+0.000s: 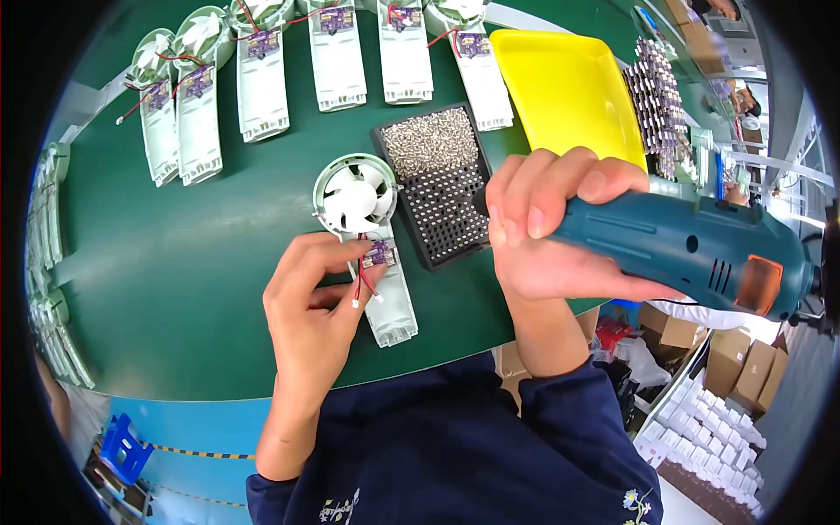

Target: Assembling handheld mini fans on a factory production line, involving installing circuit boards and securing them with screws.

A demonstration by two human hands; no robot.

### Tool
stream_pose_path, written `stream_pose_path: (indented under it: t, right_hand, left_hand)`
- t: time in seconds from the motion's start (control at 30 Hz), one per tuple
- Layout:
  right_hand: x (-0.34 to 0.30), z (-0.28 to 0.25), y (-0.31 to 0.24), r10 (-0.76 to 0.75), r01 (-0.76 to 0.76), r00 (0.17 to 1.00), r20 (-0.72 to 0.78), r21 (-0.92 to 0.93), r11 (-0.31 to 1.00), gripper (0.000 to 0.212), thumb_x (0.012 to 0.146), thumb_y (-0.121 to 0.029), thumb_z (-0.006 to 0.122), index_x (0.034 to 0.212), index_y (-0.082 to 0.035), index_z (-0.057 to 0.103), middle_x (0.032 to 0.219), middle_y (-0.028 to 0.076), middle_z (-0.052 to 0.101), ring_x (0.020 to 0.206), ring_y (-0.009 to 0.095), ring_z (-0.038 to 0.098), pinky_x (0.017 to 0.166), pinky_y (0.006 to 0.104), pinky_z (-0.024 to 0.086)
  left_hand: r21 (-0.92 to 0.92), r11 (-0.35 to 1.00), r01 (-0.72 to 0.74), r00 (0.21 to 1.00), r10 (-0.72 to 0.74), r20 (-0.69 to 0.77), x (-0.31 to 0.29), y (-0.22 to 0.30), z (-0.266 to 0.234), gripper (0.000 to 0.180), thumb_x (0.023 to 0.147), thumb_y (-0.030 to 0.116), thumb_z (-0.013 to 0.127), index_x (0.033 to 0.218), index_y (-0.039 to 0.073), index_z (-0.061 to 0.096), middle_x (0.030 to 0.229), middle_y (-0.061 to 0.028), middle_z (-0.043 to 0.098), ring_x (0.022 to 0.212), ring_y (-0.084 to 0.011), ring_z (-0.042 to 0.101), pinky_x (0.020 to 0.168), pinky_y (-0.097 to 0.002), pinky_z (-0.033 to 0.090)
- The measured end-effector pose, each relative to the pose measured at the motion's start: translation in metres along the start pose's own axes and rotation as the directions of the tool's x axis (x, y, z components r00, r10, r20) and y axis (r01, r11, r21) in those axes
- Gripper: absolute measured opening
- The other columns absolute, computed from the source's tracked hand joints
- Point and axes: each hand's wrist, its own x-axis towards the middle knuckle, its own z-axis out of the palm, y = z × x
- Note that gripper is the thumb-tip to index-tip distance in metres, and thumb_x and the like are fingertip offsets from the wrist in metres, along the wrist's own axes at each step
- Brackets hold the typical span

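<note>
In the head view, the left hand (308, 302) is pinching the small purple circuit board (380, 254) on a white handheld fan housing (374, 254), which is lying near the green table's (192, 262) near edge, fan end pointing away and handle toward the person. The right hand (547, 227) is gripping a teal electric screwdriver (691, 249), fingers clamped around its body, its long axis running left-right and its tip pointing left over the black screw tray (437, 188).

A green table (192, 262) is carrying a row of white fan housings (262, 83), a black screw tray (442, 184) and a yellow tray (564, 92).
</note>
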Motion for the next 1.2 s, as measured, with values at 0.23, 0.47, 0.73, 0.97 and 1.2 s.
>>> stream_pose_path:
  t: [0.23,0.47,0.73,0.97,1.2]
  right_hand:
    - [-0.003,-0.005,0.000,0.051,-0.047,0.997,0.054,-0.076,0.996,0.092,0.076,-0.094,0.038,0.106,-0.008,0.051,0.074,0.008,0.054,0.055,0.021,0.051,0.050,0.0350,0.043]
    - [-0.004,-0.001,0.002,0.056,-0.048,0.996,0.072,-0.114,0.992,0.090,0.077,-0.092,0.039,0.106,-0.008,0.051,0.075,0.008,0.054,0.055,0.020,0.051,0.049,0.0332,0.042]
    - [0.000,0.001,0.002,0.119,-0.099,0.981,0.150,-0.139,0.985,0.092,0.077,-0.093,0.038,0.104,-0.006,0.052,0.070,0.007,0.052,0.055,0.019,0.049,0.046,0.0319,0.041]
    - [-0.003,0.004,0.009,0.005,0.005,0.990,0.140,-0.072,0.997,0.092,0.078,-0.088,0.047,0.102,0.000,0.053,0.066,0.011,0.054,0.049,0.021,0.050,0.043,0.0323,0.043]
    - [0.001,0.024,-0.022,0.072,-0.047,0.983,0.166,-0.150,0.988,0.076,0.087,-0.080,0.045,0.109,-0.008,0.054,0.076,0.006,0.055,0.056,0.017,0.047,0.052,0.0328,0.039]
  left_hand:
    - [-0.014,1.000,-0.002,1.000,0.002,0.010,0.000,-0.002,0.000,0.023,0.079,-0.011,0.076,0.098,-0.004,0.065,0.103,-0.0057,0.060,0.084,-0.0086,0.060,0.057,-0.0185,0.052]
    - [-0.026,1.000,-0.009,1.000,0.009,0.001,0.000,-0.003,-0.001,0.023,0.079,-0.011,0.076,0.098,-0.005,0.065,0.103,-0.0062,0.060,0.085,-0.0095,0.062,0.059,-0.0191,0.053]
    - [-0.053,0.998,0.040,0.999,-0.040,0.004,-0.001,-0.002,-0.002,0.022,0.080,-0.008,0.076,0.100,-0.002,0.069,0.104,-0.0088,0.060,0.085,-0.0138,0.066,0.062,-0.0238,0.062]
    - [-0.036,0.999,-0.019,0.999,0.018,-0.031,-0.002,-0.003,0.001,0.022,0.080,-0.009,0.075,0.100,-0.002,0.069,0.105,-0.0097,0.061,0.086,-0.0160,0.068,0.063,-0.0252,0.063]
    - [-0.059,0.997,-0.042,0.999,0.042,-0.002,0.000,-0.004,-0.004,0.027,0.078,-0.018,0.069,0.100,-0.002,0.069,0.103,-0.0101,0.061,0.087,-0.0172,0.069,0.066,-0.0255,0.065]
